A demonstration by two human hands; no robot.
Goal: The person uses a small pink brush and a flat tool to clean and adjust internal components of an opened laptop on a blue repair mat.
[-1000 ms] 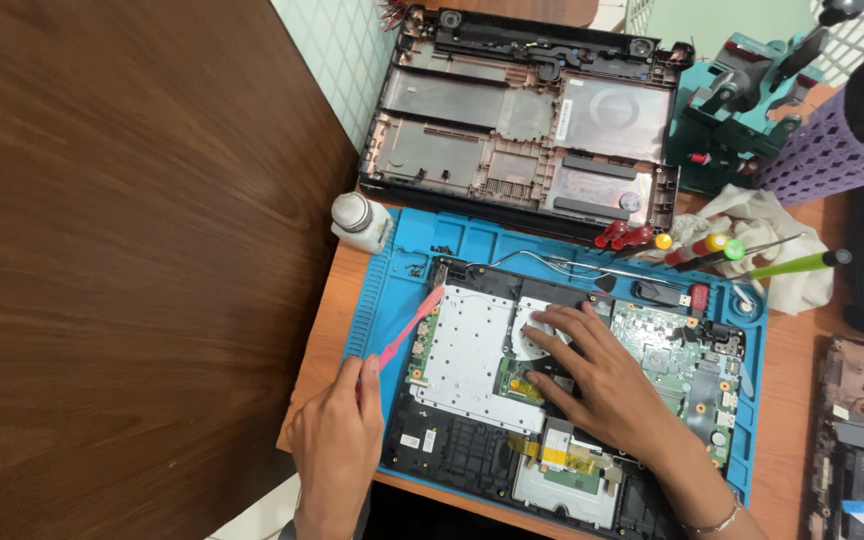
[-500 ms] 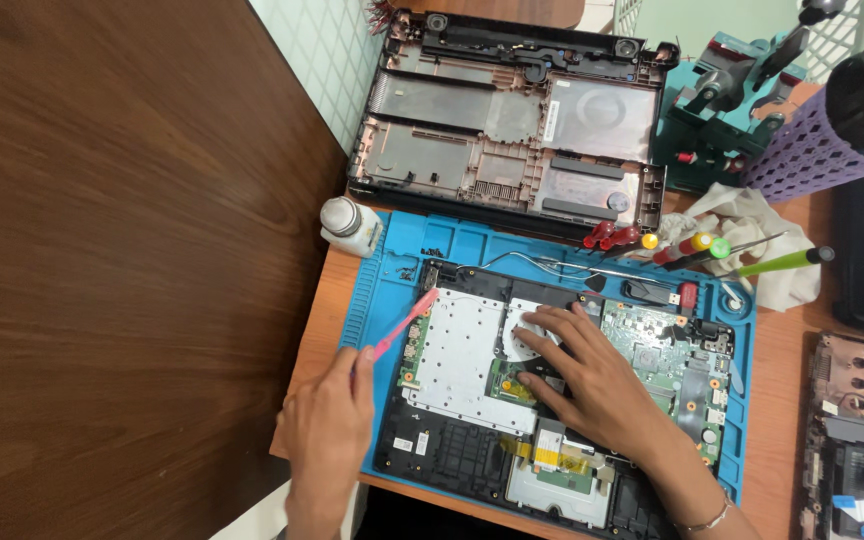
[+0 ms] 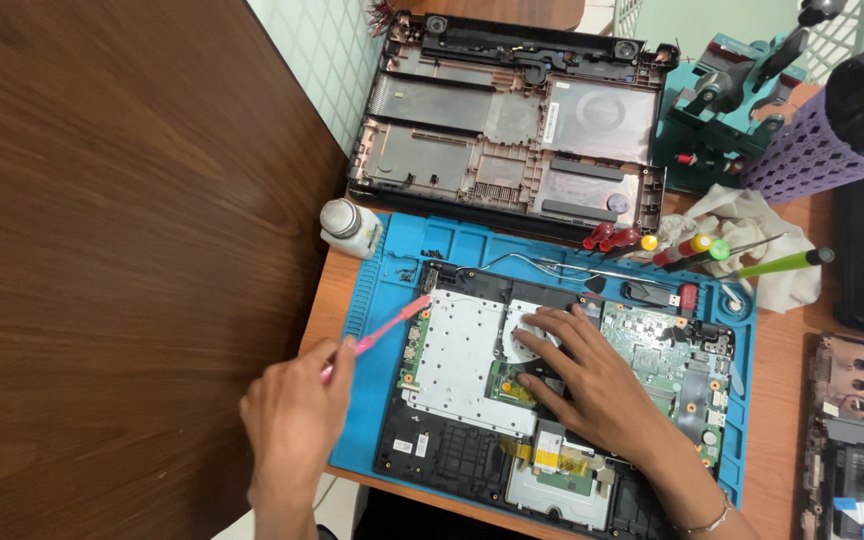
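The left hand (image 3: 297, 420) pinches a pink brush (image 3: 382, 328), its tip touching the upper-left corner of the opened laptop (image 3: 552, 400). The right hand (image 3: 587, 375) lies flat, fingers spread, on the laptop's middle, gripping nothing. Since a moment ago the left hand has lifted off the blue mat (image 3: 382, 400) and the brush has swung flatter. The right hand hides the parts under it. Above the laptop lies the bottom cover (image 3: 512, 120), with a white bottle (image 3: 349, 226) left of the mat's top corner.
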